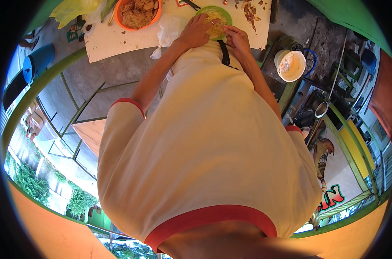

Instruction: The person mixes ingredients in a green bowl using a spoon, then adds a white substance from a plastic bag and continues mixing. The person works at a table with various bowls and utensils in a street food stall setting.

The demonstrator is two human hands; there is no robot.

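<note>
A green bowl with shredded yellowish food in it is at the near edge of the white table, close against my body. Across the bowl's left side lies my left hand, fingers stretched out and a ring on one of them. Whether it grips the rim is hidden. My right hand is at the bowl's right rim, its fingers pinched on a thin utensil that points into the food. The utensil's kind is too small to tell.
Left on the white table are an orange bowl of brown meat-like food and a knotted clear plastic bag. Dark scraps lie at the right. A white bucket stands right of the table; a blue barrel is far left.
</note>
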